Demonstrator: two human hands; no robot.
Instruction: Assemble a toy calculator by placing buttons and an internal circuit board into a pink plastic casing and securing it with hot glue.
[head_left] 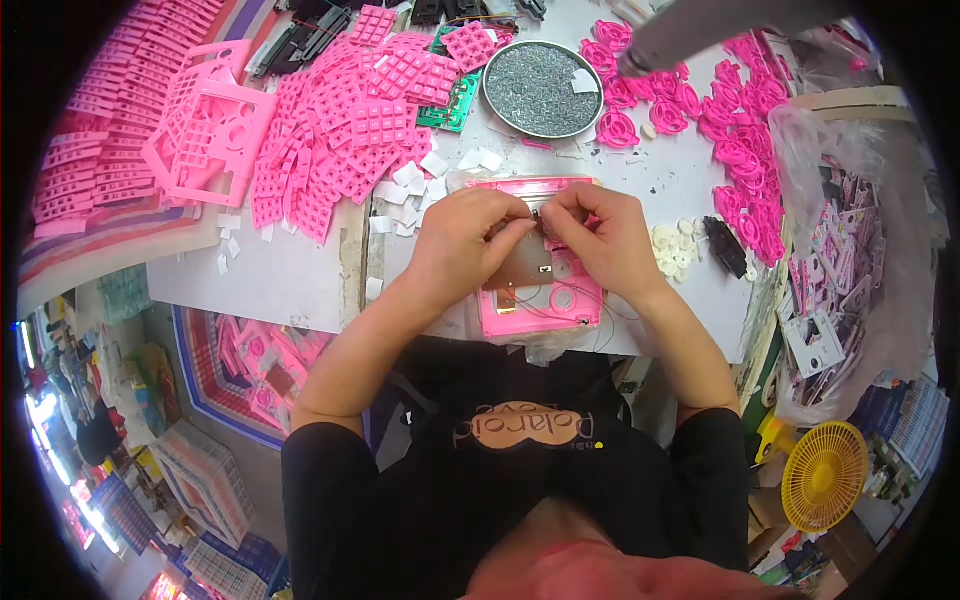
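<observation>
A pink plastic casing (492, 322) lies at the near edge of the table, with a brown circuit board (522, 270) over its middle and thin wires (610, 305) trailing on the right. My left hand (470, 238) bends over the casing's upper left, thumb and forefinger pinched together. Opposite it, my right hand (605, 235) pinches near the casing's top middle, close to the left fingertips. Some small dark part shows between the two hands, too hidden to name. Clear plastic wrap (545, 347) sticks out under the casing.
Pink button pads (380, 122) heap at the left, near stacked pink frames (225, 135). A round tray of small screws (540, 90) stands behind the casing. Pink ring-shaped parts (745, 160) and white round pieces (678, 248) lie right. A grey arm-like bar (720, 30) hangs over the far side.
</observation>
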